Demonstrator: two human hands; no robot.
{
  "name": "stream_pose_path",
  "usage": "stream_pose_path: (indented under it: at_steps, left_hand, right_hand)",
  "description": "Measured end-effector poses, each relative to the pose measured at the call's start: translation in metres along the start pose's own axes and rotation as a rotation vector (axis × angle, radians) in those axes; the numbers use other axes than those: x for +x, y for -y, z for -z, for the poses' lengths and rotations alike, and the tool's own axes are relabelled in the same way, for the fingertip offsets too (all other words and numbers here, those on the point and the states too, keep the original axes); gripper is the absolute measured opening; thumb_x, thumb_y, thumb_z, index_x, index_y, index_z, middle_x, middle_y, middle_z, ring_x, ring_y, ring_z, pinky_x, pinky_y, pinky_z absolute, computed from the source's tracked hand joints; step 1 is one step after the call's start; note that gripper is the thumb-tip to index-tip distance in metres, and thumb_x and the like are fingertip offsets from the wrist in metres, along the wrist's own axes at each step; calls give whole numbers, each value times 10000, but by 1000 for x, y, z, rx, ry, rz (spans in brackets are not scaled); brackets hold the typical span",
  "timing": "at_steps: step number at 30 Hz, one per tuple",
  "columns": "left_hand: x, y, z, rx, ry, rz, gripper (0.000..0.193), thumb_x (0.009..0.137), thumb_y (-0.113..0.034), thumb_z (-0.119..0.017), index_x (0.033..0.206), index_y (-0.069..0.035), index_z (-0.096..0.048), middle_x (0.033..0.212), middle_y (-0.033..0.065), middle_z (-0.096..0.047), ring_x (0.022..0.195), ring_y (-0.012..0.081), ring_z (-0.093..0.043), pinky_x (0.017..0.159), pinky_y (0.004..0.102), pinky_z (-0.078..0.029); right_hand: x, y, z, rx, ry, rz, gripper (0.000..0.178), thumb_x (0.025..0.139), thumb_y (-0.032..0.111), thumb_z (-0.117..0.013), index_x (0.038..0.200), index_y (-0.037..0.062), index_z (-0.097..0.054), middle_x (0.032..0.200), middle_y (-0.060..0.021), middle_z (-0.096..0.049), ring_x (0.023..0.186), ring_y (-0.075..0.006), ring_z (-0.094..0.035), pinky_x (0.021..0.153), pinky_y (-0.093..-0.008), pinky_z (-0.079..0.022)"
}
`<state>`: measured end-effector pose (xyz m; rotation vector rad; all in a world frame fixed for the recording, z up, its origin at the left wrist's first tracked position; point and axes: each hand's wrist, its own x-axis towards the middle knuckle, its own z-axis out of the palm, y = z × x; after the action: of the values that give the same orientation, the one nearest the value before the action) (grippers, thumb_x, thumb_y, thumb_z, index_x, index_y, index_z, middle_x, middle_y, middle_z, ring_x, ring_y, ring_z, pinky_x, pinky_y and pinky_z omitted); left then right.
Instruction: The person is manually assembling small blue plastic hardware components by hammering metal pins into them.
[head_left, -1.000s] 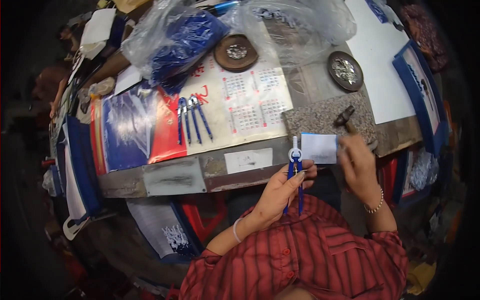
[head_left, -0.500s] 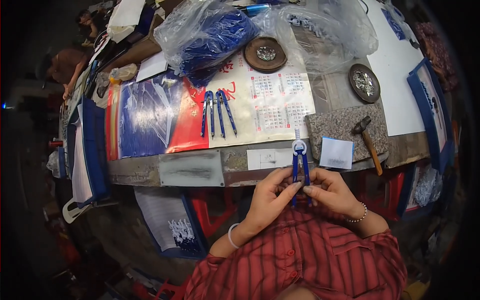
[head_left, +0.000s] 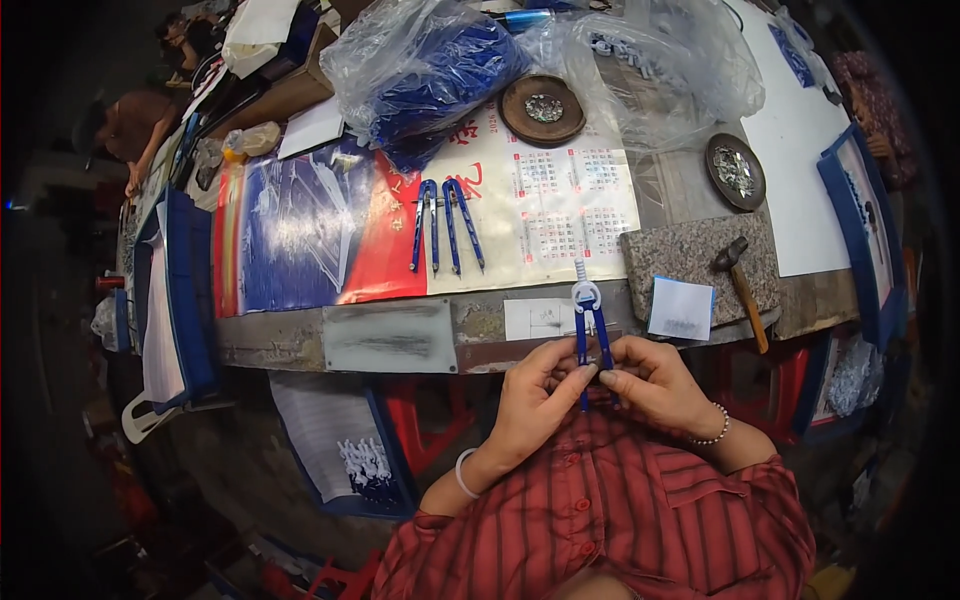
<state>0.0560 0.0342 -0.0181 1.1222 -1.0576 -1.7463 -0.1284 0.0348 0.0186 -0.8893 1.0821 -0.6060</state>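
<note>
Both hands, left hand (head_left: pixel 535 395) and right hand (head_left: pixel 650 385), grip the legs of a blue metal drawing compass (head_left: pixel 590 335) at the worktop (head_left: pixel 400 340) edge.

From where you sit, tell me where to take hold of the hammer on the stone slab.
Grip the hammer by its wooden handle, coming from the near right. The dark head rests on the granite slab, while the handle slants toward you and sticks out past the slab's edge, so fingers can likely wrap it there. Both hands hold the blue compass, so one must let go first.
</note>
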Motion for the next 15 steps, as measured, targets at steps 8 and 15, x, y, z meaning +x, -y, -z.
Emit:
stream_pose_path:
  at_steps: [8, 15]
  left_hand:
    - [-2, -20, 11, 326, -45, -142, 287, 827, -65, -640, 1095, 25, -587, 779, 50, -570, 639, 76, -549, 528, 215, -443]
    - [-16, -26, 22, 677, -200, -349, 231, 825, -66, -607, 1039, 17, -576, 766, 130, -555, 600, 252, -578, 522, 324, -458]
  right_hand:
    - [10, -4, -13, -77, -13, 103, 171, 902, 98, -565, 1029, -15, -547, 817, -4, -592, 648, -29, -518, 547, -187, -427]
    - [20, -11, -35, -110, 30, 145, 174, 890, 101, -571, 1031, 2, -544, 792, -5, -577, 634, -39, -511, 543, -188, -406]
